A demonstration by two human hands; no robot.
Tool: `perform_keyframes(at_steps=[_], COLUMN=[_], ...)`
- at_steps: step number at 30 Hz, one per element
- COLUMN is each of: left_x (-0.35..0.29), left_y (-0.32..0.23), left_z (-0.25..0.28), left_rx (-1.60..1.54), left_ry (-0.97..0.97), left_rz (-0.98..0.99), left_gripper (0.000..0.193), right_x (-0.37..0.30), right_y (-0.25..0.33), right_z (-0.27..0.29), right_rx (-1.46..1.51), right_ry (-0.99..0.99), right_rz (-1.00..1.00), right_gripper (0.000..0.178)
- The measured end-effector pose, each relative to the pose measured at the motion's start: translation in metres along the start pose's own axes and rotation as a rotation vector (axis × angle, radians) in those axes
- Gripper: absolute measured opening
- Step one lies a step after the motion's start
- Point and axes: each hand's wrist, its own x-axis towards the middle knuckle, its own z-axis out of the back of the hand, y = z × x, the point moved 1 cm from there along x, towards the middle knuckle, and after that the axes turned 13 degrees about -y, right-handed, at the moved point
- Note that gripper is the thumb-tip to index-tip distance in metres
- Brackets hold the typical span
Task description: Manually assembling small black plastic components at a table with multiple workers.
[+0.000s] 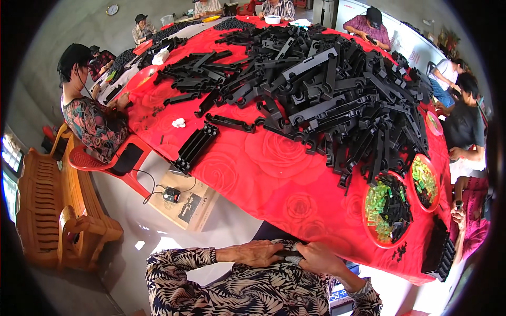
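Close to my body, below the table's front edge, my left hand [254, 254] and my right hand [319, 258] meet with bent fingers. Between them they grip a small black plastic part [288, 253], mostly hidden by the fingers. Something grey and cloth-like shows around the fingertips. Beyond my hands, a large heap of long black plastic strips with rounded notches [316, 108] covers much of the table. To the right of my hands, a red bowl [365, 213] holds green translucent pieces and small black parts.
A red rose-patterned cloth [263, 184] covers the table. Stacked black strips [196, 147] lie at its left edge, others [438, 253] at the right corner. A second red bowl [438, 181], a red chair [113, 163], a cardboard box [197, 210] and several seated people surround the workspace.
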Motion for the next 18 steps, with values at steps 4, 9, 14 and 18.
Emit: perform_keyframes(at_steps=[4,9,14,18], left_x=[-0.001,0.0,0.002,0.002], left_y=[0.0,0.003,0.009,0.011], left_z=[-0.001,-0.007,-0.013,-0.016], left_rx=[0.008,0.033,0.073,0.073], left_ry=[-0.009,-0.041,-0.062,-0.099], left_rz=[0.019,0.015,0.0,-0.009], left_gripper=[0.033,0.034,0.035,0.035], right_x=[0.002,0.0,-0.001,-0.001], right_y=[0.008,0.013,0.006,0.005], right_z=[0.005,0.007,0.002,0.001], right_rx=[0.0,0.059,0.109,0.094], right_ry=[-0.011,-0.046,-0.024,-0.019], right_rz=[-0.027,-0.058,-0.085,-0.076], right_gripper=[0.02,0.018,0.019,0.021])
